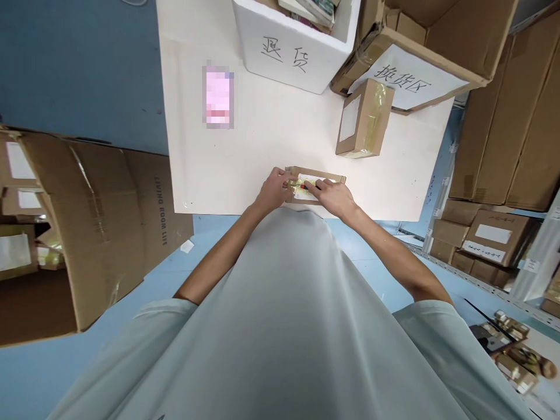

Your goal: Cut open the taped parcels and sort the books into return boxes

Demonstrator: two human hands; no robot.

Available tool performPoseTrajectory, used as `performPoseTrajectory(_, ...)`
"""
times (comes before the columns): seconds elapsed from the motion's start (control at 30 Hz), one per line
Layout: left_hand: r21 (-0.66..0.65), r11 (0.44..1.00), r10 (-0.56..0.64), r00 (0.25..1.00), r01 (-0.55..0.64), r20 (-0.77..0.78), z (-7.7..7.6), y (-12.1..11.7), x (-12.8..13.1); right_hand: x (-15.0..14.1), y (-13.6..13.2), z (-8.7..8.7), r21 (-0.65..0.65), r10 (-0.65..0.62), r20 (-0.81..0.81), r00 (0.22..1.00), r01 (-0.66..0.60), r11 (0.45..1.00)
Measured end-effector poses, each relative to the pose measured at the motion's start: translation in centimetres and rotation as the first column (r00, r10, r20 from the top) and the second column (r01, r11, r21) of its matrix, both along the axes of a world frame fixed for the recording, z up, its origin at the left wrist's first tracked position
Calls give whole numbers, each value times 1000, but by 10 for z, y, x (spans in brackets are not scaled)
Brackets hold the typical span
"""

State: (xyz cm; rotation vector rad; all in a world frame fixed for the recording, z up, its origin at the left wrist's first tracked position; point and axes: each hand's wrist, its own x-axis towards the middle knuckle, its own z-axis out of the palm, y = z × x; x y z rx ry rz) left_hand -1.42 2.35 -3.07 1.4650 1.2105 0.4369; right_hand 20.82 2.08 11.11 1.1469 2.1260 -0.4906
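Note:
A small cardboard box (338, 177) with a white label and shiny tape lies flat at the table's front edge, right before my body. My left hand (275, 189) grips its left end, with fingers curled over the taped edge. Over the box's right half, my right hand (335, 197) is closed on a small red-and-black box cutter (303, 186), whose tip points left toward my left hand. The fingers cover part of the cutter and the label.
A taped carton (366, 119) stands on the white table (280, 125), with a blurred pink item (217, 96) to its left. A white foam bin (289, 55) and an open carton (455, 55) stand behind. A large open box (118, 216) is left; shelved boxes (490, 233) are right.

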Motion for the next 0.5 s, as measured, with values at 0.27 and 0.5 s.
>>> performPoseTrajectory(0.27,8,1000,7,1000,-7,-24,-4,-1,3,-10,-4,7,-8,-19,4,1000,19,1000)
performPoseTrajectory(0.5,10,999,34,998,-34,-48,5,-1,2,1,-6,3,4,-52,52,997,52,999)
